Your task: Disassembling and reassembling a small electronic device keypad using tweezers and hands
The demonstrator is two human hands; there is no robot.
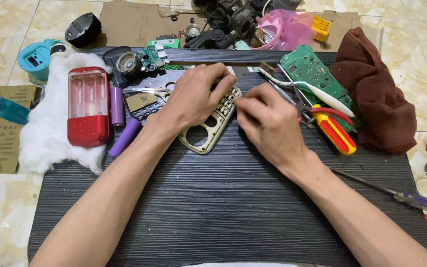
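Left hand: laid palm down over the upper end of the beige keypad frame, fingers curled and pressed onto it, so that it is pinned flat rather than gripped; forearm entering from 7 o'clock.

Right hand: knuckles up, fingers bunched to a pinch at the frame's right edge, at 3 o'clock of the left hand. Whether anything small is held in the pinch cannot be told. Forearm entering from 5 o'clock.

Keypad frame: flat plastic plate, beige, rounded corners, rows of small key openings above and two large cut-outs at its lower end. It is lying at the middle of the black board, tilted toward 1 o'clock.

Black board: dark, finely ribbed grain, set on a pale marbled tile floor.

At 9 o'clock of the hands:
- red translucent casing, glossy, resting on white cotton wadding;
- two purple cylindrical cells;
- scissors.

At 3 o'clock:
- green circuit board;
- white toothbrush laid across it;
- red-and-yellow screwdriver;
- brown cloth, crumpled.

At 4 o'clock: purple-handled screwdriver.
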